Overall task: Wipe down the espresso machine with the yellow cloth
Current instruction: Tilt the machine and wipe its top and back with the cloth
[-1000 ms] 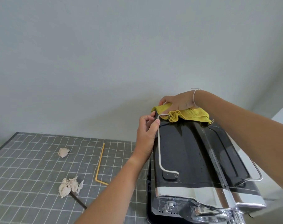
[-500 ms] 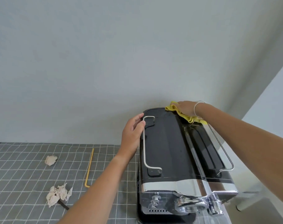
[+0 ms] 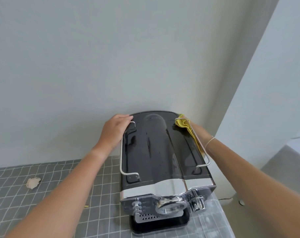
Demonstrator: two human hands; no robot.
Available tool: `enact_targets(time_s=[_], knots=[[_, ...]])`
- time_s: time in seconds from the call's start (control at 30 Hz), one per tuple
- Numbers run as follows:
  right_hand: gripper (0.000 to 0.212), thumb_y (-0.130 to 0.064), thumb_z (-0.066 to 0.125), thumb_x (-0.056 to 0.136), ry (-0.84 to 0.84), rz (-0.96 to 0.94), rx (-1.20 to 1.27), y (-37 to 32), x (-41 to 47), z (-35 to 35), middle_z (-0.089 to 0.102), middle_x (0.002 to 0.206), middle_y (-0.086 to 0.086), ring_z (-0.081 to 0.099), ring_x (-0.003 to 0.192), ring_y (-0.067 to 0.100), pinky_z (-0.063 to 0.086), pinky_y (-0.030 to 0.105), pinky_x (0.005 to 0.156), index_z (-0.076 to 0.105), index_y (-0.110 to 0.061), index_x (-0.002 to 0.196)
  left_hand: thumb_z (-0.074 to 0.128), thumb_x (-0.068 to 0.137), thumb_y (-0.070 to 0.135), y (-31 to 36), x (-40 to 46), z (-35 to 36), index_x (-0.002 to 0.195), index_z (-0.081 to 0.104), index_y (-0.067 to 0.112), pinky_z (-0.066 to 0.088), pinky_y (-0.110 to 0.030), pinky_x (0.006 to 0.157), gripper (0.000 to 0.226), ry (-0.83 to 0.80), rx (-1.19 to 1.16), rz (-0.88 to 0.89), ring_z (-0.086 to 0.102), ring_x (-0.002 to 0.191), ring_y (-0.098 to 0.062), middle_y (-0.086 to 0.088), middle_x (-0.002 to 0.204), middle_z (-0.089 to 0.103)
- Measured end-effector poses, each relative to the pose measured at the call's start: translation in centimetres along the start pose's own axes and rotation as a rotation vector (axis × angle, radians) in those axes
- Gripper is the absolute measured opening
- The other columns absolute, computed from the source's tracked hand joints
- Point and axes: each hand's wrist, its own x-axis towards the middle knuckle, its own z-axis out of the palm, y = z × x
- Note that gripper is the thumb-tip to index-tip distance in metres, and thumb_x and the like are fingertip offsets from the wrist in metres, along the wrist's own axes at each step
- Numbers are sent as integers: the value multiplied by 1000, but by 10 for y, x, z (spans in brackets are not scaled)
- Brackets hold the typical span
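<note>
A black and chrome espresso machine (image 3: 154,152) stands on the table against the wall, seen from above. My left hand (image 3: 114,129) rests over its back left corner, fingers curled on the top edge by the left wire rail (image 3: 121,157). The yellow cloth (image 3: 188,127) hangs over the back right edge, under the right wire rail. My right hand (image 3: 199,133) is pressed against the machine's right side with the cloth in it; its fingers are mostly hidden behind the cloth and the machine.
A grey checked tablecloth (image 3: 51,194) covers the table. A crumpled paper scrap (image 3: 32,182) lies at the left. The white wall stands right behind the machine, and a white panel (image 3: 265,83) rises at the right. The table's right edge runs close beside the machine.
My right hand has carried the cloth from the top's back edge over to the right side. My left hand slid to the back left corner. The camera shifted, so the machine sits more central.
</note>
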Motion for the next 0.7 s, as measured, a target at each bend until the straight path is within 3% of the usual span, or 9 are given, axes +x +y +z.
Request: enact_targets(time_s=[0.07, 0.13, 0.2, 0.27, 0.37, 0.5, 0.57, 0.7], knots=[[28, -26, 49, 94, -31, -12, 82, 3, -8, -1, 64, 46, -7, 57, 37, -1, 45, 11, 39, 57, -13, 70, 61, 79, 35, -2, 0, 1, 101, 71, 13, 39, -24, 99, 33, 13, -13, -22, 58, 110, -8, 4, 112, 67], [26, -24, 47, 95, -66, -25, 111, 8, -20, -5, 61, 39, -10, 57, 35, -2, 45, 10, 39, 57, -11, 75, 63, 83, 30, -2, 1, 2, 103, 70, 12, 39, -21, 96, 28, 21, -21, -48, 58, 110, -8, 3, 113, 67], [19, -25, 47, 95, -132, -22, 137, 16, -33, -9, 66, 48, -10, 62, 44, -1, 51, 11, 48, 59, -11, 99, 63, 80, 30, -1, 2, 2, 101, 71, 12, 39, -19, 92, 29, 28, -61, -63, 58, 108, -8, 2, 113, 67], [30, -25, 48, 94, -172, -21, 174, 30, -47, -16, 71, 58, -10, 67, 54, 2, 55, 14, 54, 54, -14, 122, 62, 80, 28, 1, -1, 4, 99, 70, 10, 40, -16, 86, 27, 29, -110, -72, 59, 106, -8, -1, 113, 67], [37, -27, 50, 93, -207, -49, 201, 49, -68, -20, 72, 79, -7, 67, 66, 10, 55, 20, 60, 52, -25, 129, 62, 80, 25, 2, -2, 4, 101, 68, 7, 41, -11, 82, 28, 22, -152, -81, 59, 104, -7, -3, 113, 67], [42, -30, 49, 92, -207, -131, 177, 63, -80, -23, 62, 119, -9, 62, 96, 4, 46, 21, 90, 46, -38, 133, 61, 85, 23, 2, -2, 4, 105, 67, 8, 40, -15, 86, 26, -8, -134, -91, 57, 111, -11, -3, 118, 65], [38, -28, 49, 93, -226, -132, 202, 56, -75, -21, 65, 112, -9, 63, 94, 6, 49, 21, 88, 49, -39, 129, 61, 85, 24, 2, -3, 4, 110, 66, 7, 41, -16, 88, 31, -18, -126, -93, 56, 111, -11, -3, 120, 64], [43, -25, 52, 92, -232, -176, 213, 43, -51, -18, 66, 102, -2, 62, 92, 13, 47, 28, 96, 48, -27, 135, 57, 68, 38, 5, -3, 1, 111, 66, 9, 37, -28, 106, 53, -42, -60, -76, 55, 116, -11, -2, 121, 64]])
